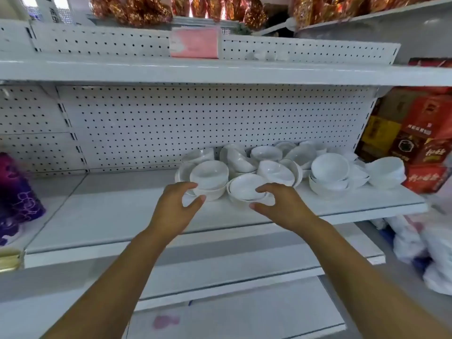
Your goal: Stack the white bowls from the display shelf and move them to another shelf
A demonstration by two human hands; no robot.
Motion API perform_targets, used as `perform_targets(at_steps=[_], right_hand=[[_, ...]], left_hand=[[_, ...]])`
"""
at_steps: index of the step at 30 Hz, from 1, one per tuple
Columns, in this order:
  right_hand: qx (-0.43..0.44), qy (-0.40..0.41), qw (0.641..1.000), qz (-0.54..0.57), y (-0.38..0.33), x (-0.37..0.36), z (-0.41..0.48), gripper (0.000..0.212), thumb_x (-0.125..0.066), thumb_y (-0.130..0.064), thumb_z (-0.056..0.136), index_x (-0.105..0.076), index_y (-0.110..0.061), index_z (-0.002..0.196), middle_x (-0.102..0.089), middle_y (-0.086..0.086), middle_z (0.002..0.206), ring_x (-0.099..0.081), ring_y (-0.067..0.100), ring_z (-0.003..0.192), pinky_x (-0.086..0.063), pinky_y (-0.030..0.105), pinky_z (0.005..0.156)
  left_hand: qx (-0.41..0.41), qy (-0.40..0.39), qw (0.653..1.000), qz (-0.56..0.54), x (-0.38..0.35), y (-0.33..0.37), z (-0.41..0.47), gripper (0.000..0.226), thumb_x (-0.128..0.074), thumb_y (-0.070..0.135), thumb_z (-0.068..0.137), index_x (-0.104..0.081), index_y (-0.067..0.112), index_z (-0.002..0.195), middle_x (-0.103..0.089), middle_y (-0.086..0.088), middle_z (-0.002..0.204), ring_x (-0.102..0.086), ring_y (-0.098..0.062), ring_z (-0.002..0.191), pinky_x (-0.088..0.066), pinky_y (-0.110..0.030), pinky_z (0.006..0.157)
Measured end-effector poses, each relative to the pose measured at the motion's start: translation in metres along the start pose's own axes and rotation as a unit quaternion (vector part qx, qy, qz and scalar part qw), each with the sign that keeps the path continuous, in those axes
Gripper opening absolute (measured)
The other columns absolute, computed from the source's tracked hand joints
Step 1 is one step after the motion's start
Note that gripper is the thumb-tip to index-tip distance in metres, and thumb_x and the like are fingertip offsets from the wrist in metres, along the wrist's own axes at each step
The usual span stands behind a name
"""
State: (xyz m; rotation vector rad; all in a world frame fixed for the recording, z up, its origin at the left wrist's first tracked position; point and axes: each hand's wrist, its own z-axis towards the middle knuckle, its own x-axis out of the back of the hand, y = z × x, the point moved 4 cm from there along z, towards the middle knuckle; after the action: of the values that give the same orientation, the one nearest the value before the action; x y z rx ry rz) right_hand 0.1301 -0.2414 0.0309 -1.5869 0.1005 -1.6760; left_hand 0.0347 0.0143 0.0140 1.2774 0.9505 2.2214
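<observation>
White bowl (244, 189) is pinched by the right hand (281, 204), fingers over its rim; left hand (176, 207) spreads half-open, empty, just short of the bowl stack (209, 179).

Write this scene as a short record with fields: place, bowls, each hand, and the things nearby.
place: white display shelf with pegboard back
bowls: white bowls in a loose pile, some in short stacks, some tilted
left hand: open, fingertips at the side of a short bowl stack
right hand: fingers over the rim of the front shallow bowl, thumb at its near side
nearby: red boxes at right; purple patterned item at left
</observation>
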Motion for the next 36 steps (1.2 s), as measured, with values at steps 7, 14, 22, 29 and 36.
perform_targets(at_steps=[7,14,22,29,36], right_hand=[[0.003,0.02,0.999,-0.043,0.006,-0.019,0.035,0.048,-0.075,-0.046,0.089,-0.068,-0.021,0.13,-0.062,0.001,0.137,-0.055,0.016,0.127,-0.037,0.021,0.102],[0.004,0.027,0.999,-0.047,0.015,-0.042,0.046,0.04,-0.071,-0.051,0.09,-0.076,-0.02,0.115,-0.069,0.001,0.118,-0.067,0.014,0.096,-0.048,0.021,0.09],[0.05,0.041,0.99,-0.124,0.027,-0.06,0.048,0.038,-0.071,-0.045,0.091,-0.08,-0.011,0.107,-0.078,0.01,0.103,-0.067,0.032,0.101,-0.046,0.038,0.102],[0.057,0.059,0.995,-0.056,0.038,-0.064,0.053,0.034,-0.069,-0.046,0.092,-0.079,-0.014,0.095,-0.077,0.003,0.091,-0.066,0.022,0.087,-0.046,0.037,0.107],[0.042,0.08,0.996,0.019,0.042,-0.065,0.058,0.035,-0.07,-0.051,0.089,-0.076,-0.017,0.081,-0.074,-0.003,0.08,-0.063,0.012,0.077,-0.03,0.03,0.123]], left_hand=[[-0.066,-0.033,0.993,0.092,-0.035,-0.009,0.06,0.039,-0.068,0.043,0.097,-0.069,0.022,0.129,-0.065,-0.005,0.13,-0.063,-0.023,0.111,-0.046,-0.036,0.1],[-0.114,-0.07,0.981,0.14,-0.063,-0.032,0.08,0.034,-0.06,0.046,0.101,-0.075,0.019,0.115,-0.076,-0.002,0.104,-0.062,-0.028,0.107,-0.041,-0.042,0.097],[-0.079,-0.045,0.995,0.044,-0.072,-0.046,0.081,0.005,-0.073,0.021,0.096,-0.077,0.018,0.099,-0.062,0.01,0.09,-0.061,-0.021,0.102,-0.046,-0.035,0.096],[-0.039,-0.012,0.998,-0.049,-0.068,-0.041,0.082,0.007,-0.075,0.02,0.094,-0.075,0.025,0.089,-0.064,0.01,0.091,-0.059,0.001,0.087,-0.036,-0.001,0.079],[-0.035,0.043,0.994,-0.091,-0.063,-0.035,0.084,0.006,-0.072,0.017,0.096,-0.077,0.014,0.099,-0.06,0.021,0.093,-0.058,-0.003,0.089,-0.04,-0.006,0.083]])
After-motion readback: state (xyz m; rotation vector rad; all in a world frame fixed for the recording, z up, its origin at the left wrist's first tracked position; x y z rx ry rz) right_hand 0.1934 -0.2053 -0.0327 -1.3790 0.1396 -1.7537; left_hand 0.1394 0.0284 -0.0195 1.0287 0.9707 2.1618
